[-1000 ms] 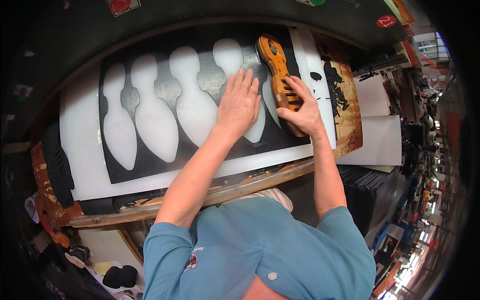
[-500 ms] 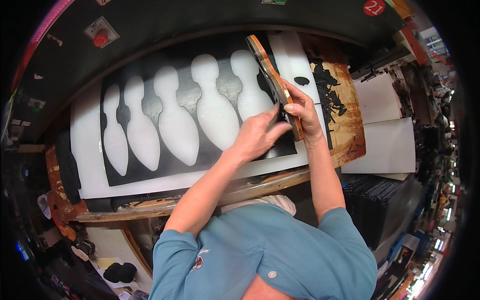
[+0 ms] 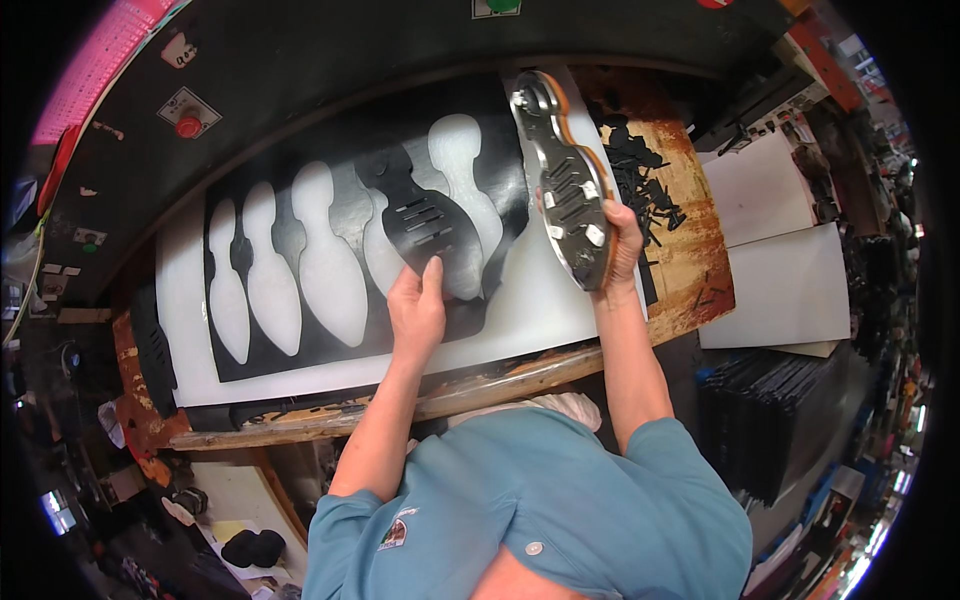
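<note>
My left hand (image 3: pixel 415 315) pinches the lower end of a black sole-shaped cutout (image 3: pixel 445 245) with slots across it. The cutout is tilted over a black sheet (image 3: pixel 288 222), partly covering one of its sole-shaped openings. My right hand (image 3: pixel 624 250) grips the side of a sole-shaped cutting die (image 3: pixel 572 195). The die has an orange outer edge, a metal rim, inner slot blades and small white pads; its bladed face shows. It is held above the right end of a white cutting board (image 3: pixel 535 305), beside the sheet. The fingers behind the die are hidden.
A dark machine beam (image 3: pixel 330 70) with a red button (image 3: pixel 188 126) spans the far side. Black scraps (image 3: pixel 640 180) lie on the worn wooden board at right. Pale sheets (image 3: pixel 780 290) and a black stack (image 3: pixel 750 420) stand farther right. A wooden edge (image 3: pixel 480 385) runs in front.
My left hand has moved left from the die, now holding the slotted black cutout. My right hand has turned the die from edge-on so its bladed face shows.
</note>
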The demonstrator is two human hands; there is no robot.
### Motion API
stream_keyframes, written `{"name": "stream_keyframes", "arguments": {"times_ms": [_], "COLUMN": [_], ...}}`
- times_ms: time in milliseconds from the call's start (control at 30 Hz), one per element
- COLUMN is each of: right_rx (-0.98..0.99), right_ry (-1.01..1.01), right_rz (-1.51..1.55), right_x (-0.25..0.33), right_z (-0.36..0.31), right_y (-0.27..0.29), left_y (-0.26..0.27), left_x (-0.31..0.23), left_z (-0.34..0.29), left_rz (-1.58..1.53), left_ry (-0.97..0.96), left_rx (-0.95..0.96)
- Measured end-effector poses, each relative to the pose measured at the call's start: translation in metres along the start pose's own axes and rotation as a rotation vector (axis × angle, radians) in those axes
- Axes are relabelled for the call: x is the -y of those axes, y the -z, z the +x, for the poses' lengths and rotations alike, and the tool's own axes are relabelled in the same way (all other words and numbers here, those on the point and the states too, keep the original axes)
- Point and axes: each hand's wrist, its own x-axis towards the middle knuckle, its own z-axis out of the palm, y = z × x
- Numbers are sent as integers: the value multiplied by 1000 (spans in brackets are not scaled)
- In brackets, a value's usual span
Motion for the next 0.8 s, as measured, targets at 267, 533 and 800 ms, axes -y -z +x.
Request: {"name": "stream_keyframes", "arguments": {"times_ms": [267,533,800], "right_rx": [247,-68,-201], "right_ry": [131,-54,123], "right_rz": [267,810,-332], "right_x": [102,38,49], "right_z": [-25,0,17], "right_y": [-37,8,7], "left_y": [-8,-7,-5], "left_x": [1,0,5], "left_z": [-11,-10,-7], "left_rz": [199,156,47], "left_ry": [-119,-146,-88], "left_rx": [53,96,121]}}
